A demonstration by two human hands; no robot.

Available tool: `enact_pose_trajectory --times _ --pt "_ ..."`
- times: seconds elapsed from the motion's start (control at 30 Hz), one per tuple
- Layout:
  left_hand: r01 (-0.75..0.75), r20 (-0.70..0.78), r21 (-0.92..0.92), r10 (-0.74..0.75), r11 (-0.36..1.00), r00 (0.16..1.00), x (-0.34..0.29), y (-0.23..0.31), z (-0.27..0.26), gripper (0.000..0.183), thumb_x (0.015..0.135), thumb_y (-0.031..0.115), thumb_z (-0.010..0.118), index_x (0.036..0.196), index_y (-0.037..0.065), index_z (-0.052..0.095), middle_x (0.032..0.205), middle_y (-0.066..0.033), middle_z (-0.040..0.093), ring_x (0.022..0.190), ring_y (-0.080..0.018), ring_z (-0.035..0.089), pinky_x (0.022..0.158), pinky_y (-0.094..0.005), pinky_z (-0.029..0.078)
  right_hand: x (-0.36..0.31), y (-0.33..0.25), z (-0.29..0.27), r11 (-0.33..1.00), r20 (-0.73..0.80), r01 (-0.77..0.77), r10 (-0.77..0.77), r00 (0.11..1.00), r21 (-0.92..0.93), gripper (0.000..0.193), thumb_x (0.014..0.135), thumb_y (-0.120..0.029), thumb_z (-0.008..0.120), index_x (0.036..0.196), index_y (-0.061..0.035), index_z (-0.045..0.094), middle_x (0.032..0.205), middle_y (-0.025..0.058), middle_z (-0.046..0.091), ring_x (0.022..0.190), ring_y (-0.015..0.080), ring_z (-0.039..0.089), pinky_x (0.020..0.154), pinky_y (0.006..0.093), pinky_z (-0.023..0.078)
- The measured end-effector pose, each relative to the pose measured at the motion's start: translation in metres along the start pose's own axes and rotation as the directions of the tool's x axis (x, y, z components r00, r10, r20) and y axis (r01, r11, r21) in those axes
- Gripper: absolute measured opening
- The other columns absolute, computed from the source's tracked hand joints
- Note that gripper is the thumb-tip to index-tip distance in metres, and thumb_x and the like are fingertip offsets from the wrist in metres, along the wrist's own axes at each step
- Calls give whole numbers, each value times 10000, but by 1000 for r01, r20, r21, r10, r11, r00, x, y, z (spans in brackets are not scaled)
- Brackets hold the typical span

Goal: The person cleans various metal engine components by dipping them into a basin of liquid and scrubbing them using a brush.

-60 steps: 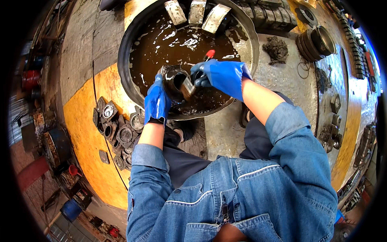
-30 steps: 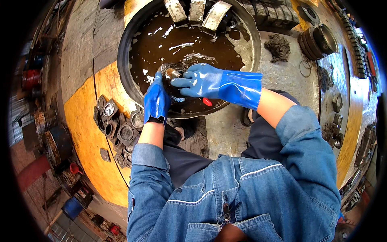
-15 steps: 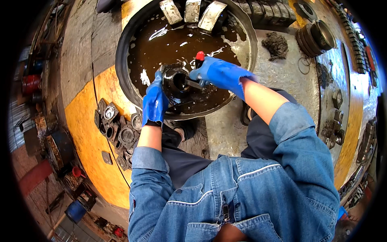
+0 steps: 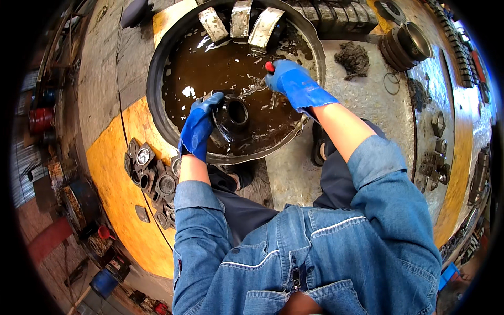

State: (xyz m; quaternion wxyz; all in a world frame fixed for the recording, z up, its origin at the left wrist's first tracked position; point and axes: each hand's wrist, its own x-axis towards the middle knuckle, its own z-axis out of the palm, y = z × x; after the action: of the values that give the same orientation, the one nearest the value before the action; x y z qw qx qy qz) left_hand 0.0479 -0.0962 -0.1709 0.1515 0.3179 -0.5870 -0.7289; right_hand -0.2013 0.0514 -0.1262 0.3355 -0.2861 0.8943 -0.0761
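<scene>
Bored part [image 4: 228,124] seemingly points upward, axis leaning rightward.

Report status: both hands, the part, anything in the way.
Left hand gripping dark metal part. Right hand closed on red-ended tool, apart from part. Three metal pieces at basin's far side, beyond both hands.

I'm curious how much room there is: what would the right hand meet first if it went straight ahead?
Likely the rightmost metal strip: the right hand points up and left over the brown liquid, though its height is unclear.
</scene>
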Motion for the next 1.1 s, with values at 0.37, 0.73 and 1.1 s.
enact_pose_trajectory --times 0.37,0.73,1.1 --pt "104 -145 -59 -112 993 983 8 3 44 218 845 127 751 999 -26 739 916 -52 732 838 -137 655 775 -288 526 -72 -18 12 858 180 208 -324 929 470 650 1046 -569 448 1112 2 751 963 208 755 902 330 702 871 425 516" --pt "292 -341 378 -162 879 926 18 -8 74 581 729 341 814 1138 -57 706 1043 -203 761 955 -271 742 858 -376 586 -62 0 74 470 12 218 -438 899 855 413 1120 -332 379 1326 -88 642 1190 78 692 1001 141 637 934 272 497" --pt "177 -270 658 10 732 963 -21 31 91 958 687 301 945 1492 62 484 1324 -223 667 1210 -313 667 1056 -394 536 -83 25 83 502 -137 459 -551 823 733 333 1102 -252 432 1290 -56 625 1179 228 698 1035 352 687 919 427 506"
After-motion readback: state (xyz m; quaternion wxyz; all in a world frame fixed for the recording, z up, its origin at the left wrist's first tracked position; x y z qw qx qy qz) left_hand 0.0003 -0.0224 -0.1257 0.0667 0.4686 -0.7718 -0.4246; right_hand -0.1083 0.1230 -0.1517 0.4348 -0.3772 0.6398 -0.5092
